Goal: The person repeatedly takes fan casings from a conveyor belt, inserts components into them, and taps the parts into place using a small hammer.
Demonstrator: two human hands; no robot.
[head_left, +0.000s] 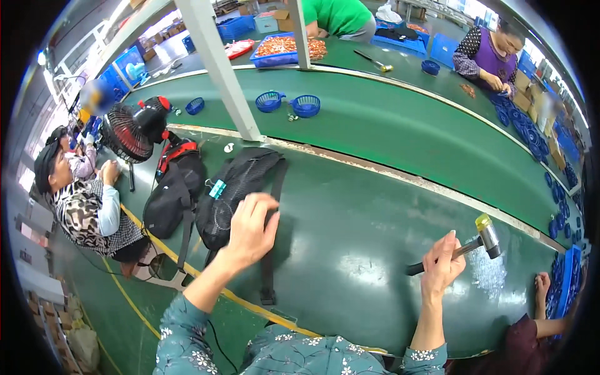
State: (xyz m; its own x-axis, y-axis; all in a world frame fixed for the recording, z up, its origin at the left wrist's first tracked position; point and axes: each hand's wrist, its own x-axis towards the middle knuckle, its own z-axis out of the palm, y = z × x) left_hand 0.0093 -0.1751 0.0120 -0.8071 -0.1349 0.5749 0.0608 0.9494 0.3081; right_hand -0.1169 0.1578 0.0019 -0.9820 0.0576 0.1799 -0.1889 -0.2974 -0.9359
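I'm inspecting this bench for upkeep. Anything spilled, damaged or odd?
The white-painted rail behind the dark green worktable looks worn, with brown patches showing. What look like small clear pieces lie scattered near the yellow-tipped silver hammer, possibly spilled.

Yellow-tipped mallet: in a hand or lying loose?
In a hand: the right hand grips the mallet by its handle, the head sticking out beyond it. Whether it also touches the green table, cannot tell.

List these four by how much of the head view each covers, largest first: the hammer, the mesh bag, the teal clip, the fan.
1. Mesh bag
2. Fan
3. Hammer, partly hidden by the right hand
4. Teal clip
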